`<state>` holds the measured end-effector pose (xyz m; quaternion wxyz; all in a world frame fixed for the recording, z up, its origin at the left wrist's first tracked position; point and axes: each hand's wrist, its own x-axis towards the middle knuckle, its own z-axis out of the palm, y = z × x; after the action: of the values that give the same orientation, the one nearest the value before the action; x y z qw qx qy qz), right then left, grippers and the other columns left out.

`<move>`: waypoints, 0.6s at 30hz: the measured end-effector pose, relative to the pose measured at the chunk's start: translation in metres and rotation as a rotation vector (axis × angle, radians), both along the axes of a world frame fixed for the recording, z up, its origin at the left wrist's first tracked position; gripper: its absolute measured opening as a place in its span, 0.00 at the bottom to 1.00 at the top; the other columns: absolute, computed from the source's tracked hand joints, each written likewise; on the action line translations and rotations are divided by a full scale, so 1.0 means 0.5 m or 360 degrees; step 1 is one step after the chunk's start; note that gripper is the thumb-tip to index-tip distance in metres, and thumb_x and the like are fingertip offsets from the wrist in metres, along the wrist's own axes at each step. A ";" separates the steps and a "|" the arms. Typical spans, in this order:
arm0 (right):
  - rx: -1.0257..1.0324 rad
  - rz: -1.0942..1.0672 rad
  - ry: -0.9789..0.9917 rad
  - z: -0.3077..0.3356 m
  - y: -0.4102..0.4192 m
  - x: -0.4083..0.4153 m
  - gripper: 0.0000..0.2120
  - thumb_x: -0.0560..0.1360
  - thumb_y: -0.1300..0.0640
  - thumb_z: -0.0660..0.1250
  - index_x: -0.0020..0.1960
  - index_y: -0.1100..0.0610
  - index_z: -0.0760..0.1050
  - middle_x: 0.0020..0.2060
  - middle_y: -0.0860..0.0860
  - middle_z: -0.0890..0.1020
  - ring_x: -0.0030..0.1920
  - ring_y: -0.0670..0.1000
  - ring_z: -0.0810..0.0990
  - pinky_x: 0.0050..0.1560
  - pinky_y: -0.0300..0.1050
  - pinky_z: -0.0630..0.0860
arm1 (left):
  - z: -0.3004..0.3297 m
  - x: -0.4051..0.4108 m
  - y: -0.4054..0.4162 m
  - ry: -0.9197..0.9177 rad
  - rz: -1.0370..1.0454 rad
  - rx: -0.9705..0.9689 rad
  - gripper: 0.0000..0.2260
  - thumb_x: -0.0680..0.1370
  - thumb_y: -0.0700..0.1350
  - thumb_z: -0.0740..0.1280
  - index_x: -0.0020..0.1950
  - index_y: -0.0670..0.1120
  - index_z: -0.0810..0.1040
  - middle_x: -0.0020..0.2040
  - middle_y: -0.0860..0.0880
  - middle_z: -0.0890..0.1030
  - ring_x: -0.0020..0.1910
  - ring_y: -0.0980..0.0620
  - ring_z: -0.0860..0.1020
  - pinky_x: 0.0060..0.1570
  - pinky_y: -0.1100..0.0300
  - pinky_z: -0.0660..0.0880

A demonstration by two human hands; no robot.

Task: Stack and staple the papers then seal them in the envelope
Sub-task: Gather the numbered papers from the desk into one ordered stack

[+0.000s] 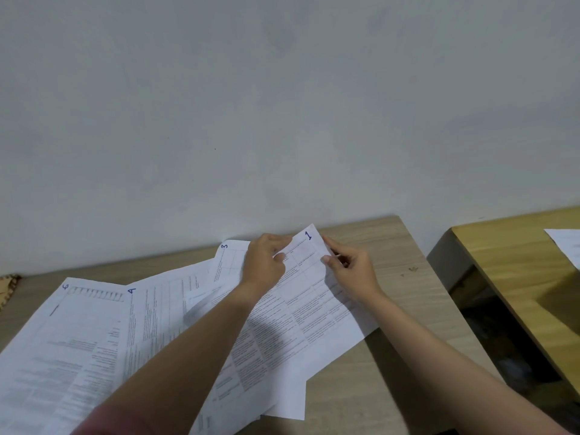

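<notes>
Both hands up at the far edge of the pale wood-grain counter, pinching the top of the white printed sheet numbered 1. Left hand closed in a grip on its upper left edge, right hand gripping the upper right edge. Fanned out to the left, overlapping: white sheet marked 3, sheet marked 4, sheet marked 6. Left forearm lying across the spread, hiding the middle pages. Off right, a second yellowish wooden counter with another white paper.
</notes>
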<state>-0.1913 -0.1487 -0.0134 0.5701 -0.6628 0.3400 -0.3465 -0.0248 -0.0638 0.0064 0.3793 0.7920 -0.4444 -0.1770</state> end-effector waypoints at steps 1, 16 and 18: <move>0.0001 -0.0015 -0.0003 -0.001 -0.001 0.000 0.19 0.74 0.69 0.64 0.63 0.59 0.74 0.57 0.41 0.78 0.56 0.31 0.75 0.58 0.29 0.72 | -0.002 0.002 -0.002 0.0016 0.0017 -0.0005 0.17 0.75 0.34 0.66 0.58 0.51 0.80 0.56 0.55 0.78 0.54 0.56 0.77 0.54 0.62 0.74; -0.0193 -0.0150 0.0100 0.006 0.009 0.013 0.18 0.74 0.63 0.66 0.62 0.50 0.76 0.48 0.37 0.81 0.49 0.41 0.78 0.48 0.31 0.74 | 0.029 0.007 0.001 0.0083 -0.0100 -0.0182 0.12 0.77 0.36 0.65 0.58 0.47 0.81 0.46 0.47 0.80 0.46 0.51 0.78 0.47 0.63 0.75; -0.0222 -0.0157 0.0171 0.004 0.009 0.017 0.19 0.74 0.62 0.67 0.63 0.50 0.75 0.45 0.40 0.80 0.46 0.40 0.77 0.45 0.27 0.71 | 0.029 0.009 0.002 0.0043 -0.0120 -0.0149 0.13 0.77 0.37 0.65 0.59 0.49 0.80 0.46 0.48 0.79 0.46 0.52 0.78 0.47 0.63 0.75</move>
<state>-0.1826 -0.1444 -0.0115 0.4859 -0.7009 0.3772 -0.3610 -0.0202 -0.0628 0.0208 0.4149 0.7537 -0.4765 -0.1810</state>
